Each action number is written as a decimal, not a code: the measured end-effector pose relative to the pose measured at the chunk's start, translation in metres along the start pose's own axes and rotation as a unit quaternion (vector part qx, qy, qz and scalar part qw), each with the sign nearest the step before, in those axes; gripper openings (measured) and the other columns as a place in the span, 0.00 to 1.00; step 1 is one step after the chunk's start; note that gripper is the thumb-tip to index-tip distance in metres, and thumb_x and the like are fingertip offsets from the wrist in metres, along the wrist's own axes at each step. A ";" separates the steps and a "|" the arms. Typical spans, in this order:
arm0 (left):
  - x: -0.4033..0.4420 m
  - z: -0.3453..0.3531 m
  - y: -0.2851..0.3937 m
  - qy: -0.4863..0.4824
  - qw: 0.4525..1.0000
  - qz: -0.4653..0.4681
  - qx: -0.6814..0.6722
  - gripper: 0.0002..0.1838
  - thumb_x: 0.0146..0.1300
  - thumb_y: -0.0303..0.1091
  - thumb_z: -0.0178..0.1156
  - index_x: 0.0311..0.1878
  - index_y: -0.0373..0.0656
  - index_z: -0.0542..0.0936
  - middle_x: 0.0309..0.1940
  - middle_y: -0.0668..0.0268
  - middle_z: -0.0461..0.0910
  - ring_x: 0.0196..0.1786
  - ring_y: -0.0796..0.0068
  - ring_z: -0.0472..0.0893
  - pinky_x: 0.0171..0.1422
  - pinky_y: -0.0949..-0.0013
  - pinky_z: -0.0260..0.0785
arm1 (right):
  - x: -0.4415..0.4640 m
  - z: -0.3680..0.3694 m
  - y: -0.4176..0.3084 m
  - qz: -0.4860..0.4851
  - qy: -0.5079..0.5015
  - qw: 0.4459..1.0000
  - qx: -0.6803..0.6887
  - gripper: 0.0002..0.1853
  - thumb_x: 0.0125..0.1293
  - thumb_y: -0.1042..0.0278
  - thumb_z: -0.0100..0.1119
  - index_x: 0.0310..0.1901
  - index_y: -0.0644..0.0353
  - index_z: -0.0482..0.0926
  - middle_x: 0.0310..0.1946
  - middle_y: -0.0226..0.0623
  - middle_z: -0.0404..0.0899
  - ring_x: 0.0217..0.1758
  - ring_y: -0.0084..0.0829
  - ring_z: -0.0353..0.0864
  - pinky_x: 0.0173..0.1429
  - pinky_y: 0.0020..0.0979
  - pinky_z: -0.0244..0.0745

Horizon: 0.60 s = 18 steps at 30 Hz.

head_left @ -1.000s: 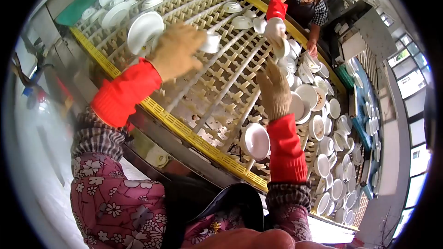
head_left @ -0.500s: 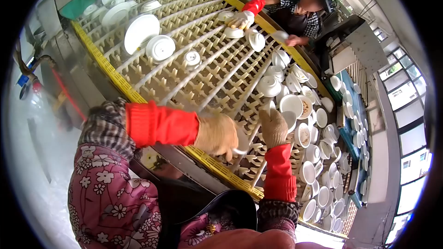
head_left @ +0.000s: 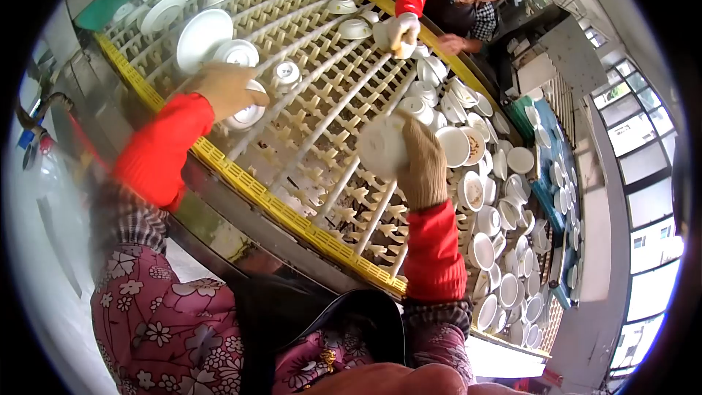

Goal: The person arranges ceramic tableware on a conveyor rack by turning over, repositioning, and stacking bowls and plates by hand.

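Note:
My left hand (head_left: 223,90), in a tan knit glove with a red cuff, is closed on a white bowl (head_left: 245,118) turned bottom up at the left of the pegged conveyor (head_left: 307,168). Just behind it stand a large tilted white plate (head_left: 203,38) and an upside-down bowl (head_left: 238,52). A smaller upturned dish (head_left: 287,72) sits to its right. My right hand (head_left: 424,164), gloved the same way, grips a white bowl (head_left: 382,146) by its right side, above the middle of the conveyor. The grip of my left fingers is partly hidden.
A jumbled heap of white bowls (head_left: 481,252) covers the conveyor's right part, some with food scraps. Yellow edge strips (head_left: 274,194) border the belt. Across it, a co-worker's gloved hand (head_left: 401,33) handles dishes. More bowls stand on a blue-green shelf (head_left: 545,201) at the right.
My left hand has moved far left with its bowl, to the standing dishes. My right hand has lifted a bowl away from the heap. The co-worker's gloved hand has shifted toward the heap.

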<state>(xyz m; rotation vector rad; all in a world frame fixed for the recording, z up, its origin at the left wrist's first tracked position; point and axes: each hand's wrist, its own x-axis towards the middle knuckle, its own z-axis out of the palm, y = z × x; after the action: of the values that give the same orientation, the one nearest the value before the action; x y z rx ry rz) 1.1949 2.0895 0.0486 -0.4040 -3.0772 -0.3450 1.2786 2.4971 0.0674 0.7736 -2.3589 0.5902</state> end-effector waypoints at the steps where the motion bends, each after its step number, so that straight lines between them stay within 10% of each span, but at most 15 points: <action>1: -0.006 -0.007 0.012 0.016 0.999 0.013 0.027 0.33 0.70 0.66 0.71 0.61 0.45 0.92 0.51 0.46 0.94 0.54 0.43 0.92 0.64 0.47 0.81 | 0.018 0.008 -0.006 0.012 0.015 1.000 0.006 0.18 0.75 0.74 0.70 0.63 0.69 0.85 0.60 0.56 0.91 0.58 0.52 0.94 0.64 0.46 0.89; 5: -0.011 -0.008 0.011 0.021 0.998 0.028 0.045 0.34 0.67 0.65 0.74 0.63 0.47 0.91 0.53 0.47 0.93 0.57 0.39 0.90 0.66 0.41 0.79 | 0.026 0.056 0.019 0.137 0.059 0.978 0.143 0.14 0.75 0.81 0.67 0.59 0.69 0.87 0.59 0.53 0.91 0.57 0.50 0.94 0.61 0.44 0.91; 11: -0.005 0.005 0.005 0.076 0.996 0.027 0.035 0.33 0.61 0.58 0.80 0.62 0.45 0.91 0.52 0.48 0.93 0.57 0.42 0.90 0.63 0.44 0.81 | -0.039 0.019 0.050 0.362 0.073 0.920 0.128 0.27 0.84 0.56 0.66 0.75 0.65 0.83 0.64 0.50 0.91 0.64 0.41 0.91 0.69 0.39 0.84; 18: -0.018 0.000 0.052 0.065 0.986 0.140 0.061 0.35 0.56 0.56 0.84 0.60 0.43 0.88 0.49 0.55 0.91 0.58 0.48 0.87 0.67 0.48 0.78 | -0.087 -0.016 0.140 0.123 -0.124 0.958 -0.228 0.18 0.66 0.65 0.74 0.57 0.56 0.87 0.50 0.52 0.92 0.58 0.57 0.90 0.66 0.55 0.83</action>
<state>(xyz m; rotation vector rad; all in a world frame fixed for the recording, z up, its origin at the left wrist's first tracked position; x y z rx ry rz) 1.2258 2.1337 0.0587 -0.7616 -2.8420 -0.1644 1.2520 2.6422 -0.0082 0.3632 -2.6984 0.0281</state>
